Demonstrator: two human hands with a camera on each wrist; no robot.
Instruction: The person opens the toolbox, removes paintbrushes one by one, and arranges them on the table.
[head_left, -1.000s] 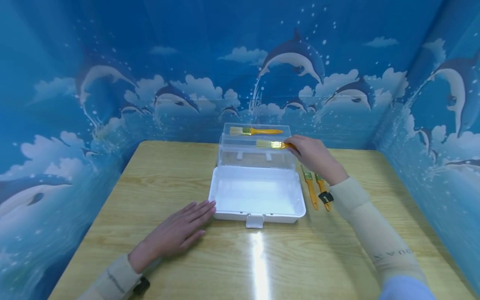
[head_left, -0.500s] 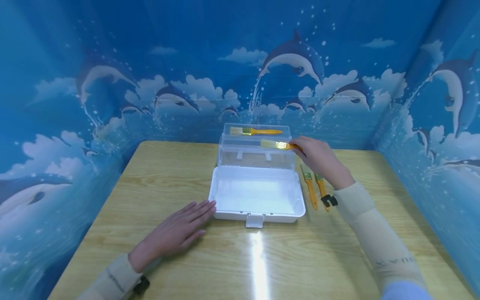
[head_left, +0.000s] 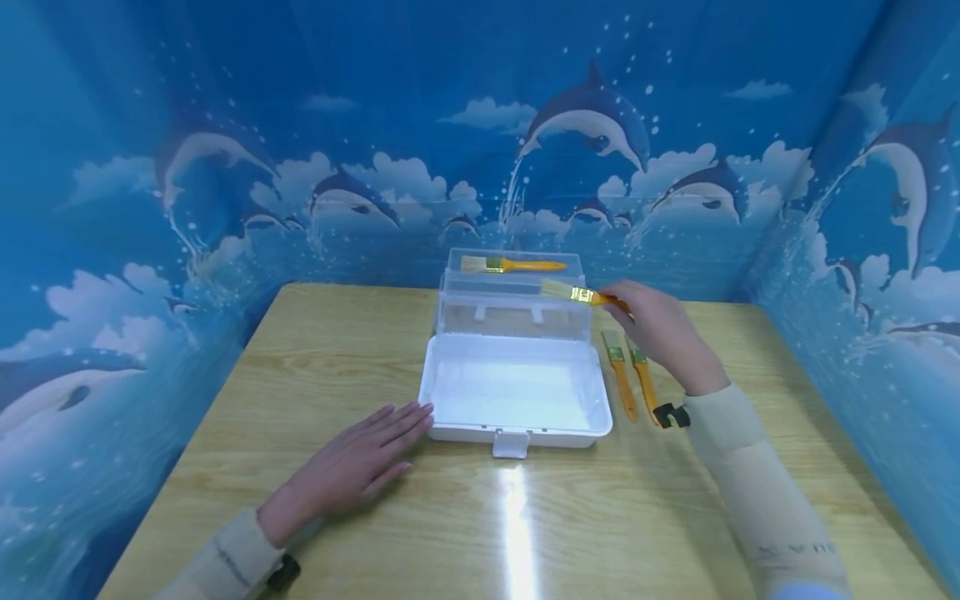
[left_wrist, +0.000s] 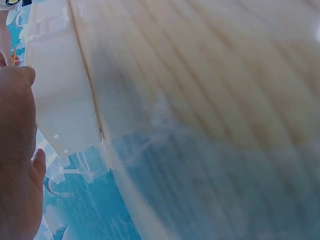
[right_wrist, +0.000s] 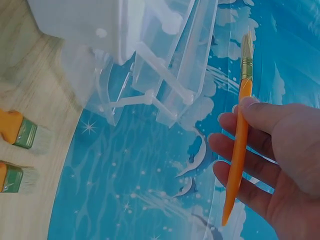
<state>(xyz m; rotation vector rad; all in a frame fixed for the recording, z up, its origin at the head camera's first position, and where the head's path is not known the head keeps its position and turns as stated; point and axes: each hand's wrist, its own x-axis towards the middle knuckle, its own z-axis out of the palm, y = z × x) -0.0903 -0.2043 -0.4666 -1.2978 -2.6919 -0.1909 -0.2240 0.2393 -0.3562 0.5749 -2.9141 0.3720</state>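
1. An orange-handled brush point(head_left: 581, 295) is pinched in the right hand point(head_left: 660, 329), its handle gripped between thumb and fingers and its bristles pointed toward the left.
2. In the head view, the bristles are seen across the right part of a clear lower tray point(head_left: 480, 287); in the right wrist view, the brush is seen apart from the trays.
3. The left hand point(head_left: 360, 467) is held with its fingers straight and its thumb set apart; the near left corner of a white box point(head_left: 551, 432) is touched by its fingertips.
4. The box is set on a wooden bench point(head_left: 330, 350), its white interior exposed and a latch point(head_left: 511, 444) hung at its front.
5. Behind the box, the clear trays are raised on hinged links, and a second brush point(head_left: 525, 266) is laid lengthwise in the upper tray point(head_left: 573, 258).
6. Two more brushes, an inner one point(head_left: 622, 383) and an outer one point(head_left: 643, 379), are placed side by side on the bench, just right of the box.
7. The bench is backed by a blue dolphin-printed backdrop point(head_left: 420, 100).
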